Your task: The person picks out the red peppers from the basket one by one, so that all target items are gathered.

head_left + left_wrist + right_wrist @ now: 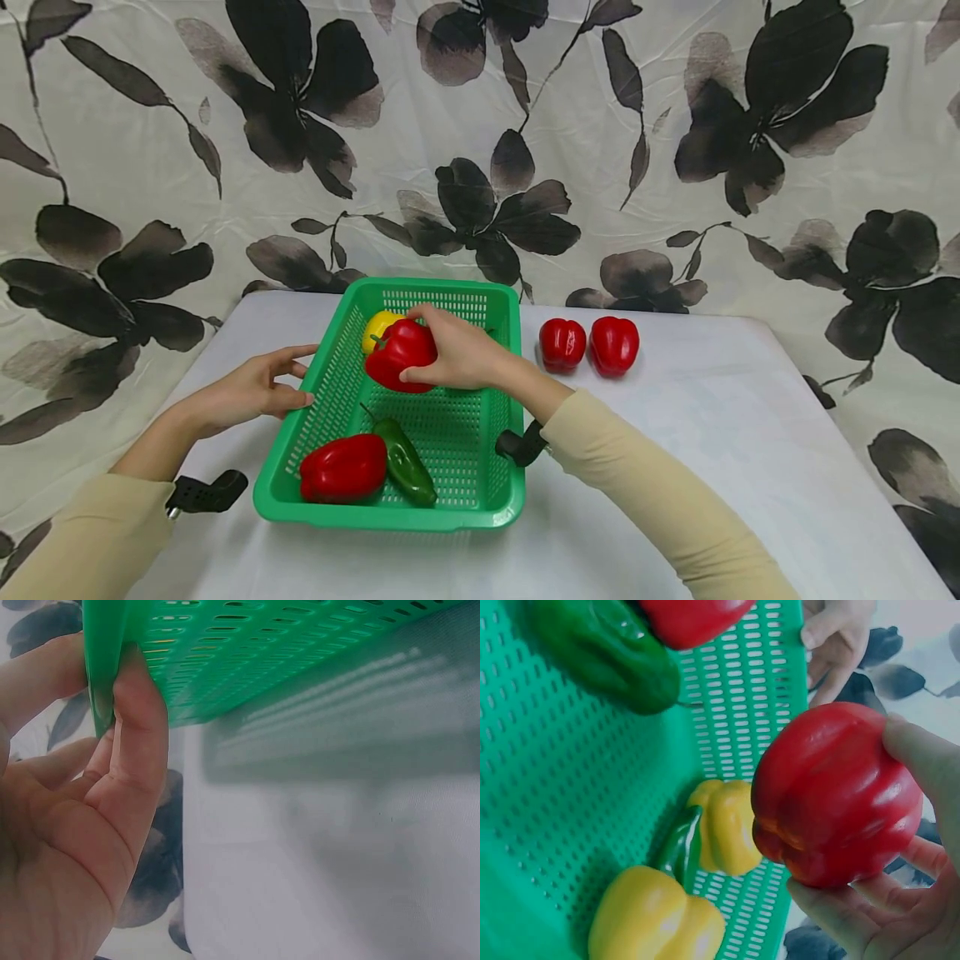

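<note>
My right hand grips a red bell pepper above the far part of a green plastic basket. The right wrist view shows thumb and fingers around this pepper, apart from the basket floor. At the basket's left side, my left hand pinches the rim, with fingers on both sides of it in the left wrist view. Inside the basket, near the front, lie another red bell pepper and a long green pepper. Two yellow bell peppers and a small green pepper sit at the far end.
Two red bell peppers stand side by side on the white-covered table, right of the basket. A floral cloth hangs behind the table. Black wrist cameras are worn on both arms.
</note>
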`<state>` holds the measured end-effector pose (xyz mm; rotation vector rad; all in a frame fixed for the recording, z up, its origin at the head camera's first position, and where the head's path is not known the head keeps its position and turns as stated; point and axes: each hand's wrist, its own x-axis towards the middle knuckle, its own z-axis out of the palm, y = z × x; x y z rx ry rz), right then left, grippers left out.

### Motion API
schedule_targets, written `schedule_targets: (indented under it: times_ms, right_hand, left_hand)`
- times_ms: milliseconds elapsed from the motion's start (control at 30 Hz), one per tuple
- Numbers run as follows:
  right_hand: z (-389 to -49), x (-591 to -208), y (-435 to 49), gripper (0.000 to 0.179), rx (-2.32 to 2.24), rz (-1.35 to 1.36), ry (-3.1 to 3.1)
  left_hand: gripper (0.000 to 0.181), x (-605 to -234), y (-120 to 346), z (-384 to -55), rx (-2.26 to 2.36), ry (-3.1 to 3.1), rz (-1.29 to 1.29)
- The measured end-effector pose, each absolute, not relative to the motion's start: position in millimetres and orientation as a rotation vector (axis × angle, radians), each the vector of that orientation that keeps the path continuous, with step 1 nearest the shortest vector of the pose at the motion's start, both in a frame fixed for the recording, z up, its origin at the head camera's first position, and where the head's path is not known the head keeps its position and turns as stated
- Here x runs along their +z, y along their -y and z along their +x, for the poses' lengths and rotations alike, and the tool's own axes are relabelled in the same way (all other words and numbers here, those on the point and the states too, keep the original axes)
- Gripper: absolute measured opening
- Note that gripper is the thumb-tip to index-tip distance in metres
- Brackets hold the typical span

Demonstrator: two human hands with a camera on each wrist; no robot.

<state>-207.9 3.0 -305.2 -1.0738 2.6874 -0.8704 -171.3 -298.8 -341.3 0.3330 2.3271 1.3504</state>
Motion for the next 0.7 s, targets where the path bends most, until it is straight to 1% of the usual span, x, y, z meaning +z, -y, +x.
schedule_targets:
  times_ms: [700]
  right_hand:
    - [-218.3,-299.0,-48.6,0.069,-1.079,-0.953,-2.707]
  left_hand:
    - [0.079,-342.8,299.9,-171.7,1.345,-2.342,0.344]
